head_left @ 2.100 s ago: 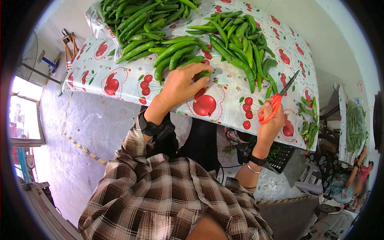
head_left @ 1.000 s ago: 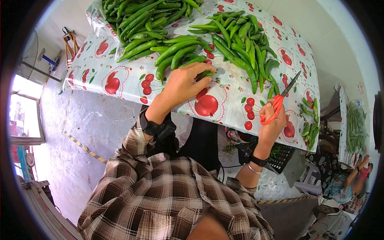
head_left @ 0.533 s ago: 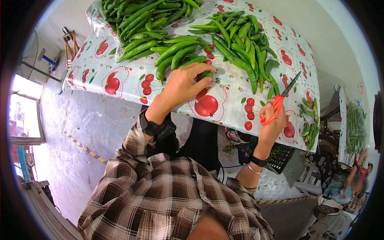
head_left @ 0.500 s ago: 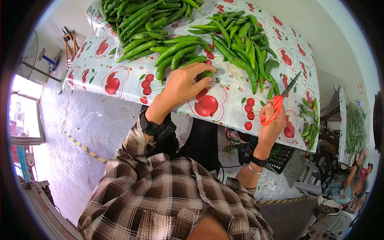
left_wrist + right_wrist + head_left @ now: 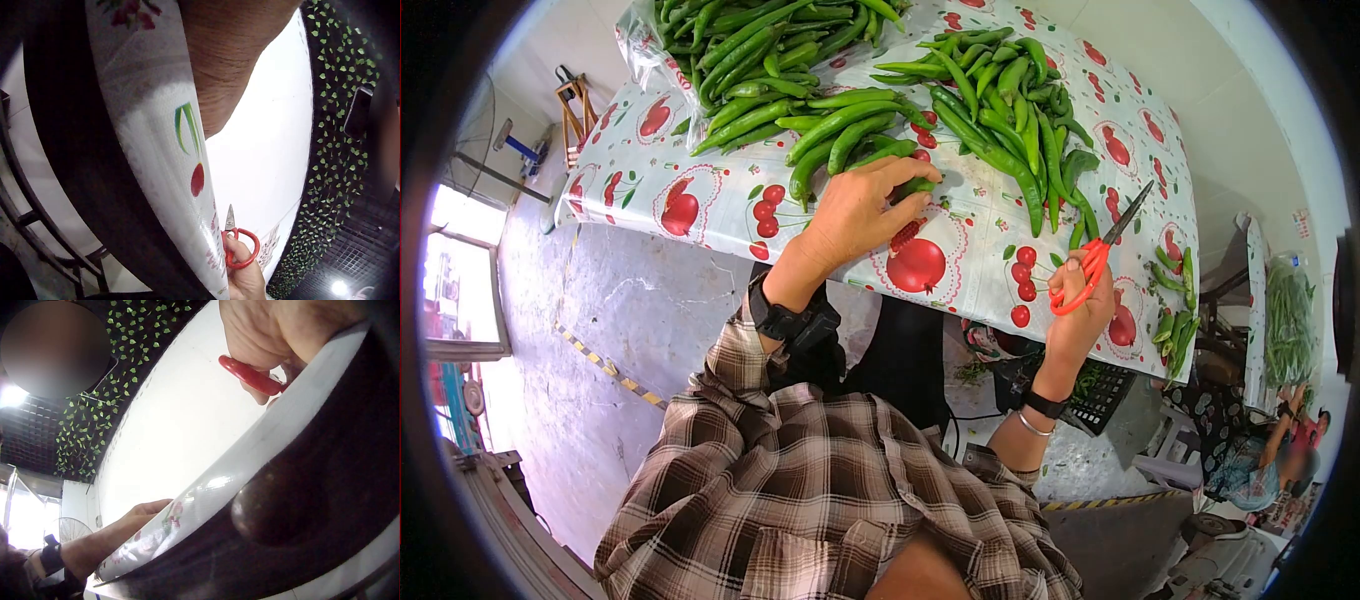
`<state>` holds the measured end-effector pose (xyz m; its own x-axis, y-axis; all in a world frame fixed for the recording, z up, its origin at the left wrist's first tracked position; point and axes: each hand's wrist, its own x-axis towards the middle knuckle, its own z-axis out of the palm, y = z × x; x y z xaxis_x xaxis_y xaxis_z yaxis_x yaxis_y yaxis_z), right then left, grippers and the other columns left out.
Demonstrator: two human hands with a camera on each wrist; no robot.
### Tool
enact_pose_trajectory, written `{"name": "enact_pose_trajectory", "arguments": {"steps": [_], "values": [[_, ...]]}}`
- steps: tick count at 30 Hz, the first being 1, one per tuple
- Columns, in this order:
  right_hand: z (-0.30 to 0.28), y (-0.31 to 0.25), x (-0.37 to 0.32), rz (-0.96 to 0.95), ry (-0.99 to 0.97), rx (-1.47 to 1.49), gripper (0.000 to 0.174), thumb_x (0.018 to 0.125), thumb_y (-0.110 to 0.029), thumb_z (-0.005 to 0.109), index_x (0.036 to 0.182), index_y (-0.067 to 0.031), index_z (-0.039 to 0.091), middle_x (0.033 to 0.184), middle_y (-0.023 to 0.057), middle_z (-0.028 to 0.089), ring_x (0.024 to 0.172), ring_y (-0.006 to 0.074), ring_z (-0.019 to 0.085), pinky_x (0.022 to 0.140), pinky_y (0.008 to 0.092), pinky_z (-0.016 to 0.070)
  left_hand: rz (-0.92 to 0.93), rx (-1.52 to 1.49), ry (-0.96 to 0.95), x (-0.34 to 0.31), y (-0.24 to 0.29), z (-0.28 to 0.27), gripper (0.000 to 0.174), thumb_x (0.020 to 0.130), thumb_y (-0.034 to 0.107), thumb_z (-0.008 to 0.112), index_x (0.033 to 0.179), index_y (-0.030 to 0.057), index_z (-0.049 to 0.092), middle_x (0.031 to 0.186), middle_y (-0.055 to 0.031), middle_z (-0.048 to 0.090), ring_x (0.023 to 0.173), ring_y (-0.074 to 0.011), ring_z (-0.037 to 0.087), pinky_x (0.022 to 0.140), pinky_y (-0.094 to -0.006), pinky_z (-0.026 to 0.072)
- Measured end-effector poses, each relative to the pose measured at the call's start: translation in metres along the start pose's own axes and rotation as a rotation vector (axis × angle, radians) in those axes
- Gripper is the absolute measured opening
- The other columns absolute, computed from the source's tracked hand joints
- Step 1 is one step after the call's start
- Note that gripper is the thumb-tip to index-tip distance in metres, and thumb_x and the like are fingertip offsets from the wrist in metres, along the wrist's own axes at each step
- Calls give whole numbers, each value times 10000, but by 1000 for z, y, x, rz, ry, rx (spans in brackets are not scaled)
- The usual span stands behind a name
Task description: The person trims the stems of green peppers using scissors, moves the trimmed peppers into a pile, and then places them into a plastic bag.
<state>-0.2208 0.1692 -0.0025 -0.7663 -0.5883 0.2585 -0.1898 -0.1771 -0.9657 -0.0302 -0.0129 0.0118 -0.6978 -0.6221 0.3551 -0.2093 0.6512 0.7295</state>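
In the head view my left hand point(image 5: 862, 215) is at the table's near side, its fingers and thumb curled round a green chili pepper point(image 5: 914, 187). Most of that pepper is hidden under the hand. Right beyond the knuckles lie several long green peppers point(image 5: 840, 130), at the near end of a big heap. My right hand point(image 5: 1085, 300) grips a pair of red-handled scissors point(image 5: 1081, 276) near the table's right front edge, the dark blades together and pointing away to the right. The left wrist view shows the scissors point(image 5: 240, 248) upright in the right hand's grasp.
A second pile of green peppers point(image 5: 1010, 110) lies between the hands, farther back. Small pepper pieces point(image 5: 1175, 330) sit at the right edge of the fruit-patterned tablecloth point(image 5: 980, 250). A plastic bag point(image 5: 640, 60) surrounds the large heap. A black crate point(image 5: 1105, 395) stands below the table.
Both hands, the scissors and the peppers hold the same places on the table; the head view has shifted slightly. A person's arm at the far right has moved.
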Motion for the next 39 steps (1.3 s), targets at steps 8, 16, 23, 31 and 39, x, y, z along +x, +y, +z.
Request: {"name": "enact_pose_trajectory", "arguments": {"steps": [8,16,23,31,39], "values": [[0,0,0,5,1,-7,127,885,-120,574,937,-8,542,642,15,534,543,38,424,496,184,333,6,8,2,0,0,0,262,822,140,645,1075,77,623,1032,-103,638,885,-243,613,738,-307,490],[0,-1,0,6,3,-20,131,883,-117,576,939,-4,542,640,15,537,546,37,431,500,182,335,-5,-10,-4,0,1,-1,262,823,141,640,1077,77,624,1035,-109,638,889,-247,611,742,-308,489],[0,0,0,1,5,-4,126,882,-117,577,936,-8,545,642,16,540,542,38,427,498,184,334,4,-5,6,0,0,0,257,822,137,643,1070,72,626,1036,-110,639,901,-248,615,755,-308,489],[0,0,0,-6,1,-15,122,883,-118,574,930,-9,544,641,14,531,538,37,420,492,183,329,-9,1,-4,0,1,-1,255,823,134,643,1069,71,626,1035,-111,638,889,-245,616,732,-309,493],[1,-2,-1,-9,4,-10,133,884,-125,578,934,-6,544,648,17,533,542,38,423,494,182,332,-5,2,-6,0,1,0,257,823,133,642,1072,71,625,1035,-110,639,878,-244,615,734,-307,491]]}}
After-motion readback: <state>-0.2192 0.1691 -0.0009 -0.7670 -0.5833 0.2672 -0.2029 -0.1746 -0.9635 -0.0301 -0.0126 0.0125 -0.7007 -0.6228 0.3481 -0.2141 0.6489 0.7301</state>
